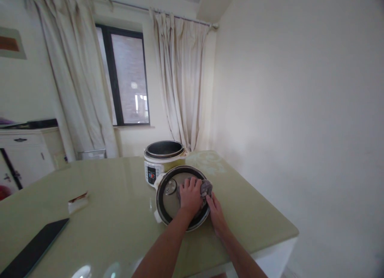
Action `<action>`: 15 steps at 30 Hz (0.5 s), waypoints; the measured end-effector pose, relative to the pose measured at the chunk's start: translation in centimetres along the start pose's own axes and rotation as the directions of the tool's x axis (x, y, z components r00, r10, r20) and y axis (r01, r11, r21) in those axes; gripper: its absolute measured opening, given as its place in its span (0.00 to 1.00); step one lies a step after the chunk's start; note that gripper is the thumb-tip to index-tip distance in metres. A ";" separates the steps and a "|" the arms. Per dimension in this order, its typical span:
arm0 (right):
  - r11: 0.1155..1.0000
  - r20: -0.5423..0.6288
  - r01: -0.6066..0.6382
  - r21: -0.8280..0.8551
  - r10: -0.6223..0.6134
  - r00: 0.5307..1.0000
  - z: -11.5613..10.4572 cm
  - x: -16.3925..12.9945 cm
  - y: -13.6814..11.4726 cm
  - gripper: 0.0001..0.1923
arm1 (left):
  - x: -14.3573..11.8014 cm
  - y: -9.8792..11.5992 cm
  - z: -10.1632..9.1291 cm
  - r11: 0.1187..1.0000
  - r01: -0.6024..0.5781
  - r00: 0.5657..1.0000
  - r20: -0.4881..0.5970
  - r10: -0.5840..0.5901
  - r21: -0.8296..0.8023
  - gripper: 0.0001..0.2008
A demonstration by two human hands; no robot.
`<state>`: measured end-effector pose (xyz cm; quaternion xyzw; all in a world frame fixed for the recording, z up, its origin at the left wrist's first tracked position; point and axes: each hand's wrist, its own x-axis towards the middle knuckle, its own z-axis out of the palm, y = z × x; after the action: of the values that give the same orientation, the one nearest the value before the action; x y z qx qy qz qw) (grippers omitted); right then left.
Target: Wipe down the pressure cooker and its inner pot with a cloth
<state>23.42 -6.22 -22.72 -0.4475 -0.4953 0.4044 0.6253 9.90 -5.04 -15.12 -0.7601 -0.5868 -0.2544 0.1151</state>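
A pressure cooker lid [171, 204] leans tilted with its metal inner side towards me, its dark seal ring round the edge. My left hand [191, 195] presses a crumpled grey cloth [206, 187] against the lid's inside, fingers bent over it. At the lid's right edge, my right hand [217, 215] grips the rim, the thumb near the cloth and the other fingers partly hidden behind. Just behind the lid stands the white electric pressure cooker [150, 160], its top uncovered and a dark pot inside. The lid covers part of its front.
The pale green table [114, 198] spreads out to the left, with a wall close along its right side. On the left lie a dark flat slab-like object [36, 246] and a small white packet [78, 202]. Curtains and a window are beyond the table.
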 end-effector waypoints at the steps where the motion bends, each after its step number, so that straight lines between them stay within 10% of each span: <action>1: 1.000 -0.018 -0.022 0.000 0.022 1.000 -0.1 0.0 0.0 0.34 | 0.4 0.4 -0.2 0.999 -0.034 0.999 0.042 0.034 -0.014 0.19; 15: 0.999 -0.032 -0.006 -0.032 0.005 0.999 -0.5 0.3 0.3 0.38 | 0.1 -2.4 -3.5 0.967 -0.183 0.890 0.388 0.241 -0.179 0.26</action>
<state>23.93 -5.92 -22.95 -0.4653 -0.4902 0.3909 0.6248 6.82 -5.89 -12.43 -0.8619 -0.4922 -0.1164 -0.0351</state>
